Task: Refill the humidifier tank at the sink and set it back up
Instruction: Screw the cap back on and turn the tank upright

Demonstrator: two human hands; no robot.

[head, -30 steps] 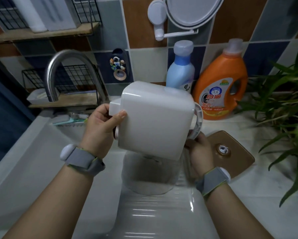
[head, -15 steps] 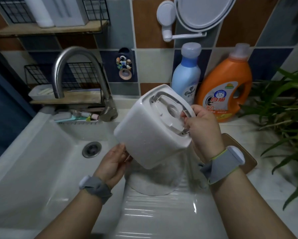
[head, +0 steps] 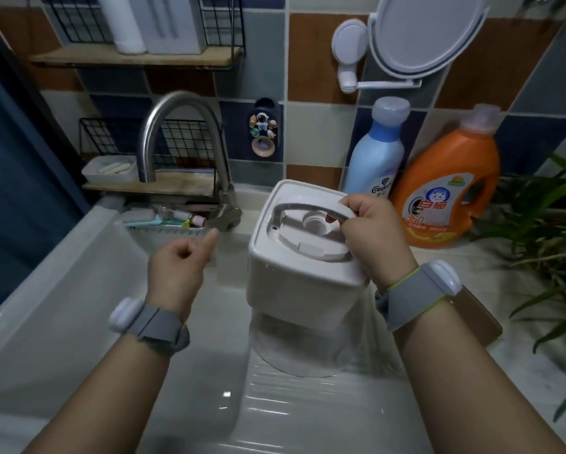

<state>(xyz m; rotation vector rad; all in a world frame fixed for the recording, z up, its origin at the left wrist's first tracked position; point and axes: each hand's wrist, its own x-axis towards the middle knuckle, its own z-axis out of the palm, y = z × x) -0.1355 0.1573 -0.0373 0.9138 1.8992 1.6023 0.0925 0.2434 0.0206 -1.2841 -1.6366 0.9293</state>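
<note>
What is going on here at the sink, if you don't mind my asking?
A person is handling a white humidifier tank at the sink. The right hand grips the tank's curved carry handle and holds it over the ribbed sink ledge, its round fill opening facing up. The left hand holds nothing, its forefinger pointing toward the faucet. No water is running. A brown lid lies on the counter on the right.
</note>
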